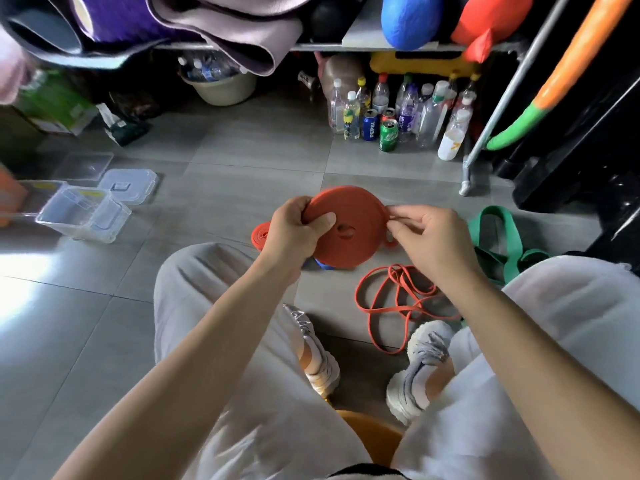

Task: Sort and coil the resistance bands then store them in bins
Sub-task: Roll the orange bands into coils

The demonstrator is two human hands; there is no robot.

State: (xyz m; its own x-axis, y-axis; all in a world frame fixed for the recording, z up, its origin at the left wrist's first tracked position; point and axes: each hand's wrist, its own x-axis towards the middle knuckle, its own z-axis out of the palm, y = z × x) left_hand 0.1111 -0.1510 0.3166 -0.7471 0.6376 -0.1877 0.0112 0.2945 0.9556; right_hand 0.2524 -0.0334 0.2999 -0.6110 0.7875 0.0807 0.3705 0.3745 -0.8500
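the coiled orange band (349, 226), a flat disc of wound strip with a small hole at its centre, is held up in the air over the grey tiled floor (214, 157), just beyond the person's knees. far left on the floor sit two clear plastic bins (85, 214), one beside the other, with two lids (128, 181) lying flat behind them. moving right, a smaller orange coil (259, 235) lies on the floor, partly hidden behind the left hand (298, 230). that hand's fingers are closed on the left edge of the disc, thumb pressed across its near face. a bit of something blue (320, 265) peeks out under the disc. the right hand (426, 233) pinches the disc's right rim, fingers closed on the outer wrap of the strip. below it a thin orange band (388, 306) lies loose and tangled on the floor between the two shoes. further right a wide green band (498, 233) lies uncoiled beside the right knee. a cluster of bottles and cans (398, 112) stands against the back under a shelf.
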